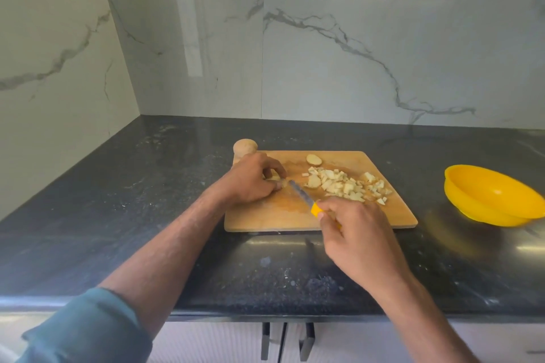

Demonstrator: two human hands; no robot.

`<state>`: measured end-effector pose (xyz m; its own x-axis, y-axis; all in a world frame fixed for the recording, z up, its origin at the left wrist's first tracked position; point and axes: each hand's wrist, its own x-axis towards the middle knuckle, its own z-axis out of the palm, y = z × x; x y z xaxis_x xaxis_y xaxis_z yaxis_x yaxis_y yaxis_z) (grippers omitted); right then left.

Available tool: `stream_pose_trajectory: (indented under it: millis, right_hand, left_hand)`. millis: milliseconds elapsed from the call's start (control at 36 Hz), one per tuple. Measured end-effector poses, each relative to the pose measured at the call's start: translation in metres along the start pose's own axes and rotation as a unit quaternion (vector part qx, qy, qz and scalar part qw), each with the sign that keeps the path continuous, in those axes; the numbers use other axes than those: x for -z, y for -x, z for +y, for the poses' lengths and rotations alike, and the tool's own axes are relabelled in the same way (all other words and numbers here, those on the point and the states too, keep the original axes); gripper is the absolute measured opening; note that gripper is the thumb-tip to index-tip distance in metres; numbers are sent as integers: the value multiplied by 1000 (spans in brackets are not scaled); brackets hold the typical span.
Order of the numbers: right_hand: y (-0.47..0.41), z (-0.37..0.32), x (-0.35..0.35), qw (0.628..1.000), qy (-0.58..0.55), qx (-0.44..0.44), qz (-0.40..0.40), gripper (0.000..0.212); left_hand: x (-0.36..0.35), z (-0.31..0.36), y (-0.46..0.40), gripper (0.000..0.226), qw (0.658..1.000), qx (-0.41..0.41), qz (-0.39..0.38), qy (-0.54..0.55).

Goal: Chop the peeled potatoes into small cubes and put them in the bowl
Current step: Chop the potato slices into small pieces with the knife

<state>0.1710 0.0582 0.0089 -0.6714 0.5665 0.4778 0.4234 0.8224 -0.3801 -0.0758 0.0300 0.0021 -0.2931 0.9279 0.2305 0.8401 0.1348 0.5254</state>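
A wooden cutting board (280, 215) lies on the dark counter. My left hand (253, 178) curls over a piece of potato (275, 177) at the board's left, mostly hiding it. My right hand (351, 227) grips the yellow handle of a knife (300, 194), whose blade tip meets the potato by my left fingers. A pile of small potato cubes (348, 184) lies on the board's right half, with a round potato slice (314, 159) behind it. The yellow bowl (489, 197) stands to the right of the board and looks empty.
A whole peeled potato (245, 147) sits on the counter at the board's far left corner. Marble walls close the counter at the back and left. The counter's front edge runs below my forearms, with cabinet handles (287, 340) beneath.
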Motion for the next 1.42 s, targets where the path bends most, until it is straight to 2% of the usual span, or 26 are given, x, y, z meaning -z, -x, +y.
stream_pose_trajectory:
  millis: [56,139,417,556,917,1250,1417]
  right_hand:
    - [-2,1,-2,999,-17,-11,26,20]
    - [-10,-2,-12,999,-23,-12,22,20]
    - [-30,-18,-45,1000,20,12,8,34]
    - [-32,-17,-48,999,35,7,13,35]
    - [-32,-25,-47,997,52,33,-42,30]
    - [-8,-19,-28,996,10,30,-82,34]
    - [-3,-6,-8,999,-22,17,-27,29]
  left_hand:
    - [0,-3,2,32,999,14,10,30]
    - [5,-6,5,45,997,20,29,66]
    - [8,-13,3,53,992,58,52,97]
    - [8,-15,2,57,989,61,57,121]
    - [7,-12,3,43,993,27,48,102]
    - [4,-10,-1,21,1000,4,-14,26]
    - [4,-9,1,27,999,20,-4,43]
